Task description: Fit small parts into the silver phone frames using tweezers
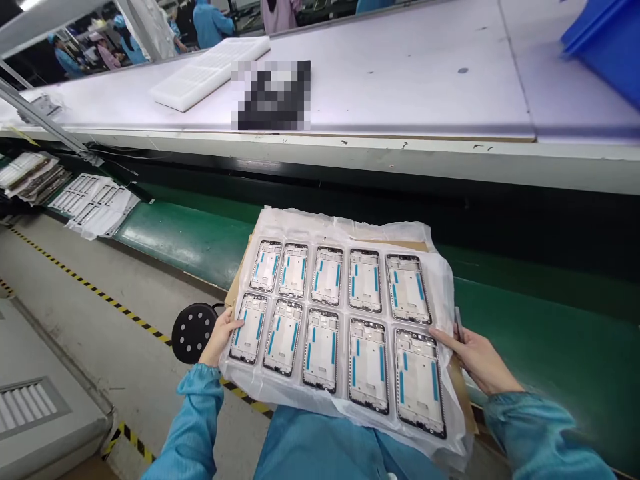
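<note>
Between my two hands is a white plastic tray [345,319] holding two rows of phone frames. Each phone frame [321,349] is silver inside with a black border and blue strips. Brown cardboard [463,393] and thin white sheeting show around the tray's edges. My left hand [220,337] grips the left edge, thumb on top beside a phone frame, the other fingers hidden underneath. At the right edge my right hand [480,357] is closed on the tray, one digit over the rim. A thin grey object [459,325], too small to name, shows by that hand.
A long white bench [400,73] crosses ahead, with a white tray [210,70] and a blue bin [610,47] on it. Below runs a green shelf [185,233] bearing more trays [95,203] at left. A round black stool [194,333] stands lower left. People work beyond the bench.
</note>
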